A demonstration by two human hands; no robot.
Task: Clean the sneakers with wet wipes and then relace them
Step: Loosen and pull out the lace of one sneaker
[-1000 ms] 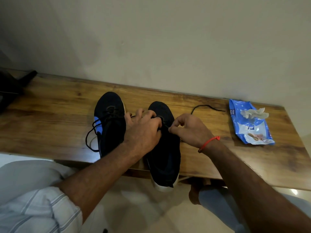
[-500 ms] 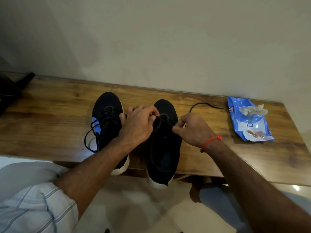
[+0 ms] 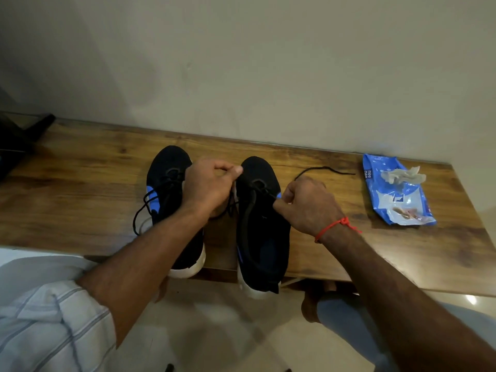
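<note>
At twelve o'clock the wall [image 3: 268, 76] closes off the back of the wooden bench [image 3: 80, 200]. At center we find two black sneakers [image 3: 263, 237] side by side, our hands over the narrow gap between them. At three o'clock a wet-wipes pack [image 3: 397, 194] blocks the far end; bare wood between it and the sneakers holds a loose lace [image 3: 324, 170]. At nine o'clock we have open wood, up to a dark object [image 3: 18, 140] at the edge.
</note>
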